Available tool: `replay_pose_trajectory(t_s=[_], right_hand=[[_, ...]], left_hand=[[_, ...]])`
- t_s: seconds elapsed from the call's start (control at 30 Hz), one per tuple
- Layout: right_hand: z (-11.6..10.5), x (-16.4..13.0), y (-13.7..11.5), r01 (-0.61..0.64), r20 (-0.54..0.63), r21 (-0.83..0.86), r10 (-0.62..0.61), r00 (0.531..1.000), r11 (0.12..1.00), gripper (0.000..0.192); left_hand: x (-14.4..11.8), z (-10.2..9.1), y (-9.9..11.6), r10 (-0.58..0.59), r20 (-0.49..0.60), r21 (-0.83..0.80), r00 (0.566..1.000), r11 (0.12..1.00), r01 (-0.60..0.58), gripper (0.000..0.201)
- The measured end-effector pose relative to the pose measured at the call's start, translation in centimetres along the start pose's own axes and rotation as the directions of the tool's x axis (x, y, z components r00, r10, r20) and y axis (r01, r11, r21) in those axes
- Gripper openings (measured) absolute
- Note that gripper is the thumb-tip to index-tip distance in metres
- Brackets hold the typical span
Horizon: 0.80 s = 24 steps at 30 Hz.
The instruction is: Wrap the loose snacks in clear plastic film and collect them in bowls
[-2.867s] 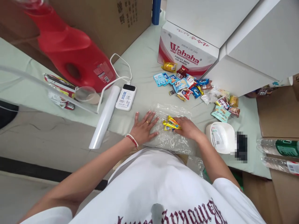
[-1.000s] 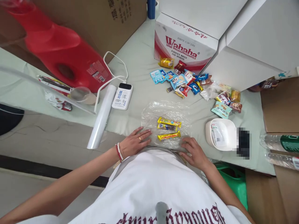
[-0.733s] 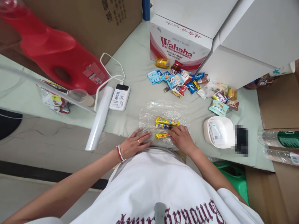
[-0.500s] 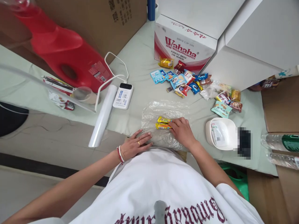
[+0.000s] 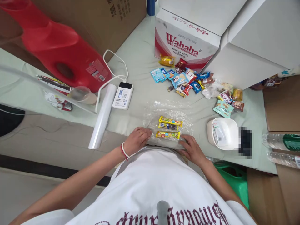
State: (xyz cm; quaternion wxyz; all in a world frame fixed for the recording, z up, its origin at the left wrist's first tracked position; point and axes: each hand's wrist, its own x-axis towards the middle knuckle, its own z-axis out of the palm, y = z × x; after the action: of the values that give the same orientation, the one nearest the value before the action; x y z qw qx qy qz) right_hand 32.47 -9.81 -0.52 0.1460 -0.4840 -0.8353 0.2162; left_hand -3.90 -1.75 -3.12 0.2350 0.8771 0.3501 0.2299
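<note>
Three slim wrapped snack bars lie crosswise on a sheet of clear plastic film (image 5: 150,114) near the table's front edge. The upper yellow bar (image 5: 170,121) and the dark-and-yellow bar (image 5: 168,126) are close together. A lower yellow bar (image 5: 167,134) lies a little apart, nearer my body. My left hand (image 5: 138,138), with a ring and beaded bracelet, has its fingers drawn together on the film's left front edge. At the right front edge, my right hand (image 5: 192,149) rests with fingers apart, touching the film beside the lower bar.
Several wrapped snacks (image 5: 182,81) are heaped before a Wahaba-style water carton (image 5: 180,43). To the right stands a white tub (image 5: 222,134). A white power bank (image 5: 123,96), a roll of film (image 5: 103,117) and a red jug (image 5: 67,56) occupy the left. Bottles (image 5: 282,142) lie far right.
My right hand has let go of the yellow bars and moved down and right to the film's edge, uncovering three bars. My left hand has drawn its spread fingers together and shifted slightly up.
</note>
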Motion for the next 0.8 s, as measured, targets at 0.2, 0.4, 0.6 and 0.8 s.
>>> replay_pose_trajectory(t_s=[0.2, 0.4, 0.6, 0.8], right_hand=[[-2.9, 2.7, 0.8, 0.038, -0.019, 0.232, -0.034, 0.999, 0.972, 0.025], [-5.7, 7.3, 2.3, -0.143, -0.069, 0.23, 0.163, 0.984, 0.963, 0.028], [-4.2, 12.0, 3.4, -0.398, -0.001, -0.102, 0.4, 0.917, 0.912, 0.026], [-5.3, 12.5, 2.5, -0.474, -0.001, -0.345, 0.504, 0.863, 0.81, 0.03]], left_hand=[[1.1, -0.8, 0.1, -0.12, -0.026, -0.029, 0.992, 0.992, 0.119, 0.03], [4.4, -0.9, -0.2, -0.399, -0.135, 0.009, 0.907, 0.915, 0.404, 0.036], [8.2, -0.4, -0.8, -0.595, -0.137, 0.137, 0.792, 0.78, 0.61, 0.031], [9.4, -0.1, -0.2, -0.624, -0.098, 0.273, 0.775, 0.733, 0.624, 0.027]])
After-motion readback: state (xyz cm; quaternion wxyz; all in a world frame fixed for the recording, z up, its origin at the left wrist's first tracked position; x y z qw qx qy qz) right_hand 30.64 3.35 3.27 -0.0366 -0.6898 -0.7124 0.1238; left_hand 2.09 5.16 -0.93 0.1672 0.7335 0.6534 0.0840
